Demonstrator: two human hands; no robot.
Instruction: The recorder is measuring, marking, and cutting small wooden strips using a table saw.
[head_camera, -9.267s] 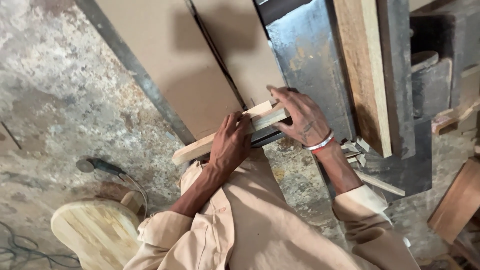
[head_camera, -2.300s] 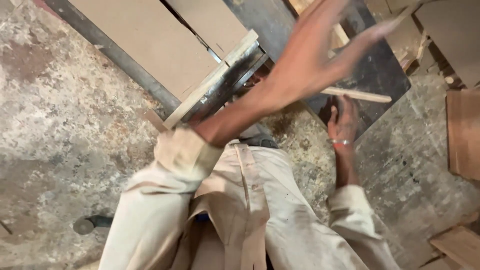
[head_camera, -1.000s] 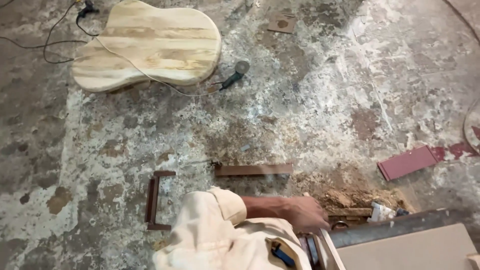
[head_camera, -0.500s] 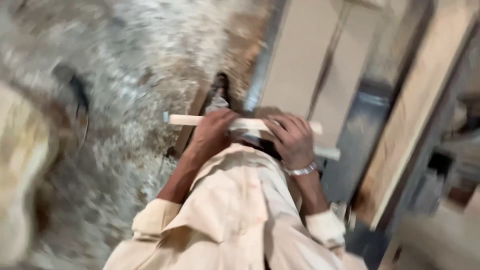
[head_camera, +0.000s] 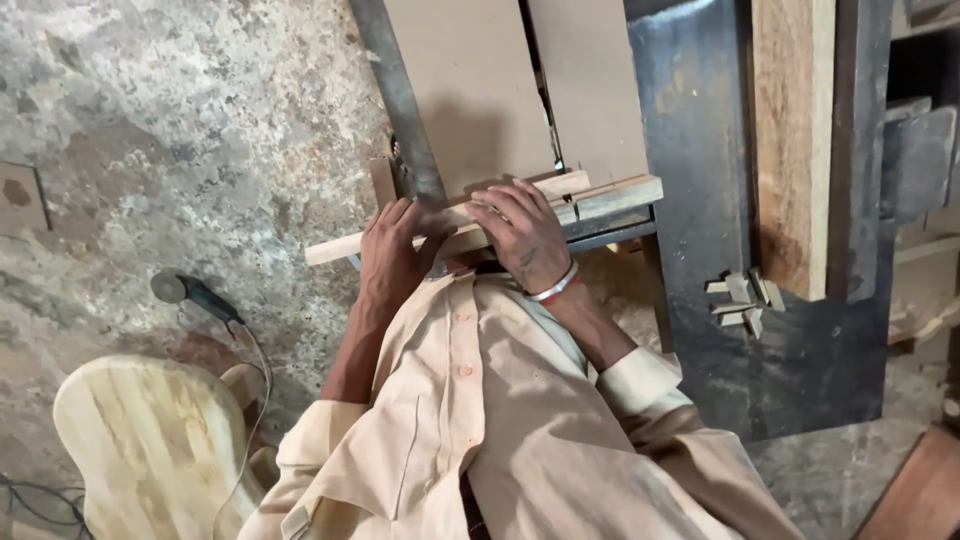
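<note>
A rough, stained concrete floor (head_camera: 180, 130) carries the scene. On it at near left lies a pale guitar-shaped wooden board (head_camera: 150, 450) — just beyond it a small power tool (head_camera: 195, 293) with its cord — and a small square wooden piece (head_camera: 18, 197) at far left.

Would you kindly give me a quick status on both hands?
Left hand and right hand flat on the wooden strip. Strip lies across the board's edge. Nothing blocking.

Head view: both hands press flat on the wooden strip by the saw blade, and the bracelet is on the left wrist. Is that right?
Not quite. The head view shows the bracelet on the right wrist, just behind the right hand. The rest holds: that hand and the left hand both lie flat on the wooden strip by the saw blade.
</note>
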